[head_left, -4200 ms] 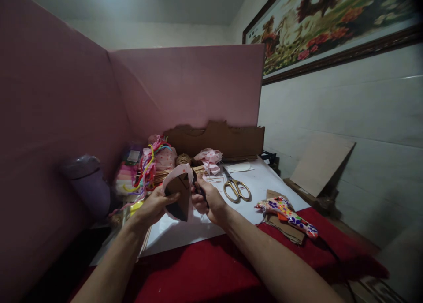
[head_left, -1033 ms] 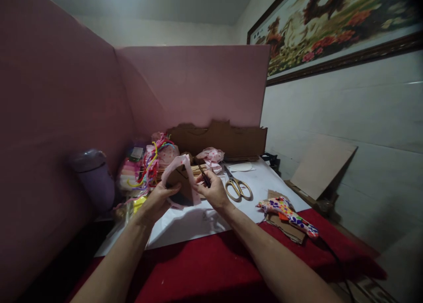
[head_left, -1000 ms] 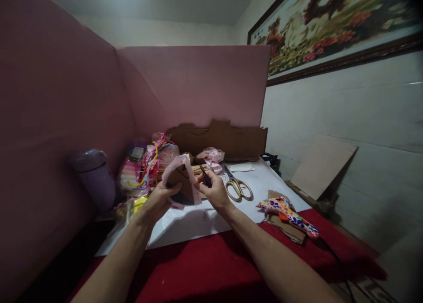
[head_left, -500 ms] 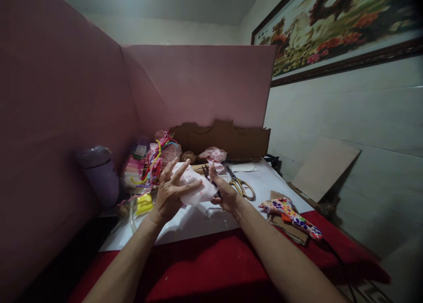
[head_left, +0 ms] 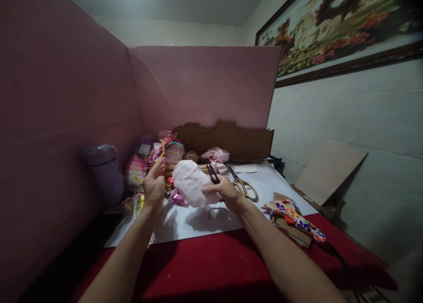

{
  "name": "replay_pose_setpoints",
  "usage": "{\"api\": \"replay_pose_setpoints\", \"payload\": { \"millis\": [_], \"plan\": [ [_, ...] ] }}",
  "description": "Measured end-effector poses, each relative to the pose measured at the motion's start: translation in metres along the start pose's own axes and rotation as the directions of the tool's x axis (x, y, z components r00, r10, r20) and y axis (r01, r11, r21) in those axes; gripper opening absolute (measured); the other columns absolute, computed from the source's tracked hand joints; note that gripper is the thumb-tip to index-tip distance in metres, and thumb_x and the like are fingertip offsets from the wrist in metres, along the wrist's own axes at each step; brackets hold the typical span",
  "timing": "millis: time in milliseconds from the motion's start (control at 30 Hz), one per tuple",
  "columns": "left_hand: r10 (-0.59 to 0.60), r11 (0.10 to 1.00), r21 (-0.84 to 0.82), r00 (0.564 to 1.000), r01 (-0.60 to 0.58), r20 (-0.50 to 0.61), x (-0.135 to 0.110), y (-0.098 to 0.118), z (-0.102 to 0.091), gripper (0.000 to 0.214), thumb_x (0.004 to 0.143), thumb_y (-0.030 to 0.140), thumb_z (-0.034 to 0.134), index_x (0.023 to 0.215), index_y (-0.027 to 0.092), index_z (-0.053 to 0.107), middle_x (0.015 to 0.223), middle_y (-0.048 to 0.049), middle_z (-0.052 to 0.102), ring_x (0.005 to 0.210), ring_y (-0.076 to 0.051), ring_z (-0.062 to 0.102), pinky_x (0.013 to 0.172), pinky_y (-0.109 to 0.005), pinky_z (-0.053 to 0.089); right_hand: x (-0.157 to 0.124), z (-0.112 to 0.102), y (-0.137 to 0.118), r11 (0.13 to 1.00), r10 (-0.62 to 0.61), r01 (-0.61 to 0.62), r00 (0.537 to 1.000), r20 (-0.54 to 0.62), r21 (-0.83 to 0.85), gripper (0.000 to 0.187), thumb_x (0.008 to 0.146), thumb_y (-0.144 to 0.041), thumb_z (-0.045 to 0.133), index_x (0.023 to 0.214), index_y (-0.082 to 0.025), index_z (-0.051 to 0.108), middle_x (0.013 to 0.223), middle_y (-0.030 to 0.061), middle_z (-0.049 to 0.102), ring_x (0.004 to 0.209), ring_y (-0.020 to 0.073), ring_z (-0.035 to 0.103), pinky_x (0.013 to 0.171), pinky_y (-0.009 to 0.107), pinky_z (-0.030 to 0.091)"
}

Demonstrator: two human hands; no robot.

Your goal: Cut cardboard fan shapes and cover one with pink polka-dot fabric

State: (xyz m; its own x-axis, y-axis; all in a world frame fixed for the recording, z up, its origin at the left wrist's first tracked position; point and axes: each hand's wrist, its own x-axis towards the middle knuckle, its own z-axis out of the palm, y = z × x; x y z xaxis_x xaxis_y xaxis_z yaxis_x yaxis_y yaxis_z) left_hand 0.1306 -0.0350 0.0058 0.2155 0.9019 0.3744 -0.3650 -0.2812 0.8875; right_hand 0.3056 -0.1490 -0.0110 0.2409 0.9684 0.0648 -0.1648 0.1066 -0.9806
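My right hand (head_left: 228, 192) grips an oval piece of white cloth (head_left: 190, 181) with pink dots, thumb across its near face. The same hand also holds a black tool with two prongs (head_left: 213, 174); its handles are hidden, so I cannot tell its kind. To the left, apart from the cloth, my left hand (head_left: 154, 186) is raised with fingers stretched upward and nothing visible in it. Just beyond my right hand, gold-handled scissors (head_left: 246, 190) lie on the white sheet (head_left: 205, 226). A bundle of thin sticks (head_left: 168, 170) lies behind the cloth.
A flower-patterned glue gun (head_left: 295, 217) rests on cardboard pieces at the right, its cord trailing. A purple bottle (head_left: 105, 175) and colourful craft supplies (head_left: 165, 148) stand at left. Crumpled dotted cloth (head_left: 216, 157) and brown cardboard (head_left: 224, 140) are behind. Red cloth (head_left: 205, 263) covers the front.
My left hand has let go of the dotted cloth and moved left. The cloth stays in my right hand, its broad face now in plain sight. The view has shifted slightly.
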Motion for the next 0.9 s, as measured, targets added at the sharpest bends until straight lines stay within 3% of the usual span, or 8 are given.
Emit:
{"api": "replay_pose_setpoints", "payload": {
  "millis": [67, 133, 167, 233, 433, 633, 800, 900],
  "plan": [
    [-0.132, 0.988, -0.078, 0.991, 0.133, 0.018, 0.000, 0.003, 0.001, 0.037, 0.067, 0.025, 0.066, 0.104, 0.019, 0.064, 0.096, -0.0061, 0.068, 0.089, -0.022, 0.062, 0.069, -0.027, 0.048, 0.000, 0.000, 0.001, 1.000, -0.003, 0.004, 1.000, 0.021, -0.025, 0.025, 0.049, -0.022, 0.075, 0.071, -0.014, 0.064, 0.059, -0.0017, 0.060, 0.045, 0.0108, 0.051, 0.041, 0.021, 0.037],
    [-0.204, 0.974, -0.059, 0.961, 0.218, 0.188, -0.004, 0.005, 0.003, 0.041, 0.066, 0.037, 0.071, 0.100, 0.014, 0.064, 0.086, -0.0070, 0.069, 0.071, -0.019, 0.064, 0.059, -0.026, 0.047, 0.000, 0.002, 0.001, 0.999, -0.010, 0.013, 0.998, 0.059, -0.052, 0.023, 0.049, -0.021, 0.074, 0.068, -0.015, 0.064, 0.057, -0.0020, 0.060, 0.046, 0.0109, 0.051, 0.042, 0.021, 0.037],
    [-0.219, 0.970, -0.041, 0.939, 0.238, 0.266, -0.006, 0.005, 0.004, 0.045, 0.063, 0.038, 0.074, 0.100, 0.013, 0.064, 0.085, -0.0071, 0.069, 0.069, -0.019, 0.064, 0.059, -0.026, 0.047, 0.000, 0.003, 0.002, 0.997, -0.017, 0.023, 0.997, 0.080, -0.067, 0.022, 0.049, -0.020, 0.075, 0.067, -0.014, 0.063, 0.057, -0.0021, 0.060, 0.047, 0.0108, 0.051, 0.044, 0.021, 0.038],
    [-0.226, 0.971, 0.000, 0.923, 0.237, 0.313, -0.010, 0.005, 0.006, 0.050, 0.054, 0.030, 0.082, 0.098, 0.013, 0.065, 0.083, -0.0060, 0.070, 0.066, -0.017, 0.063, 0.059, -0.026, 0.048, 0.001, 0.004, 0.003, 0.994, -0.044, 0.054, 0.993, 0.107, -0.100, 0.022, 0.048, -0.020, 0.076, 0.065, -0.014, 0.063, 0.059, -0.0027, 0.060, 0.051, 0.0103, 0.051, 0.048, 0.021, 0.039],
    [-0.297, 0.949, -0.029, 0.920, 0.314, 0.257, -0.010, 0.007, 0.003, 0.038, 0.046, 0.021, 0.084, 0.079, 0.010, 0.068, 0.064, -0.0040, 0.068, 0.050, -0.014, 0.060, 0.050, -0.024, 0.045, 0.003, 0.005, 0.007, 0.973, -0.127, 0.148, 0.985, 0.120, -0.179, 0.026, 0.047, -0.024, 0.078, 0.054, -0.015, 0.054, 0.054, -0.0064, 0.049, 0.051, 0.0079, 0.041, 0.048, 0.020, 0.033],
    [-0.270, 0.948, -0.119, 0.943, 0.296, 0.197, -0.009, 0.012, 0.004, 0.034, 0.047, 0.018, 0.084, 0.078, 0.012, 0.070, 0.062, -0.0006, 0.068, 0.049, -0.010, 0.057, 0.044, -0.018, 0.041, 0.003, 0.005, 0.007, 0.972, -0.109, 0.136, 0.984, 0.142, -0.194, 0.025, 0.047, -0.025, 0.077, 0.055, -0.016, 0.055, 0.056, -0.0057, 0.049, 0.053, 0.0090, 0.041, 0.052, 0.022, 0.033],
    [-0.238, 0.953, -0.144, 0.954, 0.265, 0.179, -0.008, 0.013, 0.004, 0.030, 0.047, 0.019, 0.084, 0.072, 0.013, 0.069, 0.059, 0.0000, 0.067, 0.048, -0.010, 0.056, 0.044, -0.018, 0.041, 0.003, 0.005, 0.007, 0.945, -0.187, 0.208, 0.977, 0.107, -0.251, 0.029, 0.046, -0.023, 0.077, 0.051, -0.016, 0.050, 0.051, -0.0079, 0.041, 0.051, 0.0070, 0.033, 0.049, 0.020, 0.026],
    [-0.236, 0.955, -0.142, 0.956, 0.262, 0.175, -0.007, 0.011, 0.002, 0.030, 0.049, 0.023, 0.084, 0.073, 0.013, 0.069, 0.058, 0.0005, 0.066, 0.047, -0.009, 0.056, 0.044, -0.018, 0.041, 0.003, 0.005, 0.007, 0.964, -0.139, 0.162, 0.983, 0.118, -0.211, 0.026, 0.047, -0.023, 0.077, 0.055, -0.015, 0.054, 0.053, -0.0071, 0.047, 0.051, 0.0073, 0.038, 0.049, 0.020, 0.030]
  ]
}}
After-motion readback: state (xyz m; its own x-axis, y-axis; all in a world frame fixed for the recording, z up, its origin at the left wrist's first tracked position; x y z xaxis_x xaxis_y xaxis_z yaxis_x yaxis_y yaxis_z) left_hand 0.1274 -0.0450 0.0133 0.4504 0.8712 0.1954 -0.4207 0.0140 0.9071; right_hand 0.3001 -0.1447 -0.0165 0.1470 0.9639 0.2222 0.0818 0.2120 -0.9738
